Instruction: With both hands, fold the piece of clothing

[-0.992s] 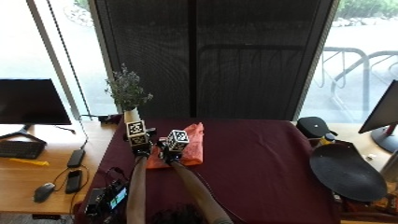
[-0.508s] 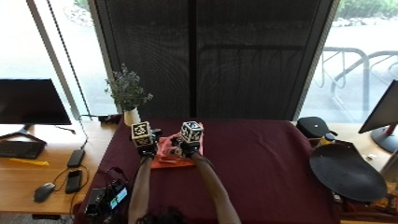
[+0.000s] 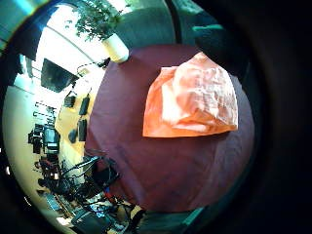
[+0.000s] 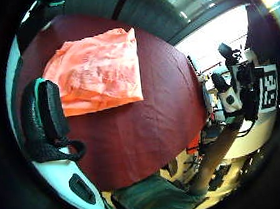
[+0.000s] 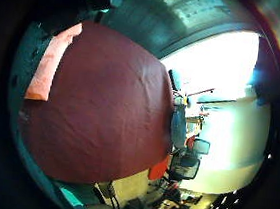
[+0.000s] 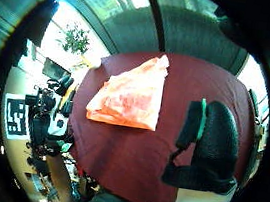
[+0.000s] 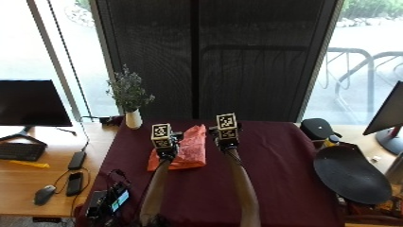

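Folded orange cloth lies flat on maroon table. Left hand and right hand flank it, raised, fingers relaxed, grasping nothing.

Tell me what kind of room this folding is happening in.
Most likely an office or lab workspace by big windows. A monitor with a keyboard and mouse sits on the wooden desk beside the cloth-covered table, and another monitor stands at the far side.

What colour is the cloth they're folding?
The folded piece of clothing is orange, lying on the dark red tablecloth. The outside view shows it best.
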{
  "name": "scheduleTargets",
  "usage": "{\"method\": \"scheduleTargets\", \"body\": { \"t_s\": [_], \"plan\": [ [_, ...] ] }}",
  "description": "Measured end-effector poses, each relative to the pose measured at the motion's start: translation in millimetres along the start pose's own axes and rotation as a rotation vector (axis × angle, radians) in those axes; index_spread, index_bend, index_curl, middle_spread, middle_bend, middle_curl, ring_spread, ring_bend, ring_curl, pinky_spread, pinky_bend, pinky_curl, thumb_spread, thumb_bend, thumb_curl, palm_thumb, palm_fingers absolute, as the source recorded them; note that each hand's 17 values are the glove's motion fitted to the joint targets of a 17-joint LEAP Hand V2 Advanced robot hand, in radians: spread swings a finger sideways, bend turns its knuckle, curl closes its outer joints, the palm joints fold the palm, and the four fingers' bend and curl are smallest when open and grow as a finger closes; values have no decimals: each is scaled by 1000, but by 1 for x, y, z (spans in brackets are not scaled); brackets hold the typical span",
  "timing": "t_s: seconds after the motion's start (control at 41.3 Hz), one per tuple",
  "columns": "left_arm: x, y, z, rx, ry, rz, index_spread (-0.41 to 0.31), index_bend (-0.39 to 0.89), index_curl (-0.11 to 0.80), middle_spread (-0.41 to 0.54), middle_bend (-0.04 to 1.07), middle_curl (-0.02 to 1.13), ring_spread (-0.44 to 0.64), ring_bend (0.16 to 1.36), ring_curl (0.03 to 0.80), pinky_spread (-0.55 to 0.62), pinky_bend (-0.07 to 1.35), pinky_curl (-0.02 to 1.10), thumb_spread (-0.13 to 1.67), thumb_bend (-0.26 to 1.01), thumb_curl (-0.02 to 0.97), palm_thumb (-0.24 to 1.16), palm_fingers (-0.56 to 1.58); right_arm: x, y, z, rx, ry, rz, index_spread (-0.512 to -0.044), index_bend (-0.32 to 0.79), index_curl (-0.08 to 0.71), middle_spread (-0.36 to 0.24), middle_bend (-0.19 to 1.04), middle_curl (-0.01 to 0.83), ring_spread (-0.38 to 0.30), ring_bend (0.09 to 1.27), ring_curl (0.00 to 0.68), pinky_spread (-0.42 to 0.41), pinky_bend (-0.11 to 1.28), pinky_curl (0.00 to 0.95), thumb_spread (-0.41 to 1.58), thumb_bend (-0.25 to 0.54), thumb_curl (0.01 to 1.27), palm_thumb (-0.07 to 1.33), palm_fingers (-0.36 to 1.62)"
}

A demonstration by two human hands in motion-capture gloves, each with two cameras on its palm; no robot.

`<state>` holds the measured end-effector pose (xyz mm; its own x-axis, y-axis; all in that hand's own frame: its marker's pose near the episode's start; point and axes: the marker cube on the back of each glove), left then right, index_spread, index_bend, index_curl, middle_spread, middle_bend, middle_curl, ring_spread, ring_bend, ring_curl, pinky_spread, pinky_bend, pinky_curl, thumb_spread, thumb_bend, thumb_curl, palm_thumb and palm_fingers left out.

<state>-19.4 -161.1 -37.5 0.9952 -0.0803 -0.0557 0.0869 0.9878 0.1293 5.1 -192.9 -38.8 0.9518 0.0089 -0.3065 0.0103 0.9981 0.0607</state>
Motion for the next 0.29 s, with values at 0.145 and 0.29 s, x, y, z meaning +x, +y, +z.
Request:
{"method": "scheduleTargets", "body": {
  "t_s": [0.145,0.29],
  "plan": [
    [14,3,-7,27,-8,13,-115,131,344,-95,212,420,93,485,339,300,314,368,1531,193,379,703,484,26,11,-4,50,37,50,-318,159,309,-28,145,344,76,200,337,229,506,327,1356,-1,490,793,371],
    [17,-11,11,44,-15,29,-115,126,338,-98,218,426,86,483,340,294,314,372,1534,189,377,698,487,35,12,5,46,16,62,-322,160,316,-12,140,327,102,206,338,250,516,334,1391,-9,481,779,312]
  ]
}}
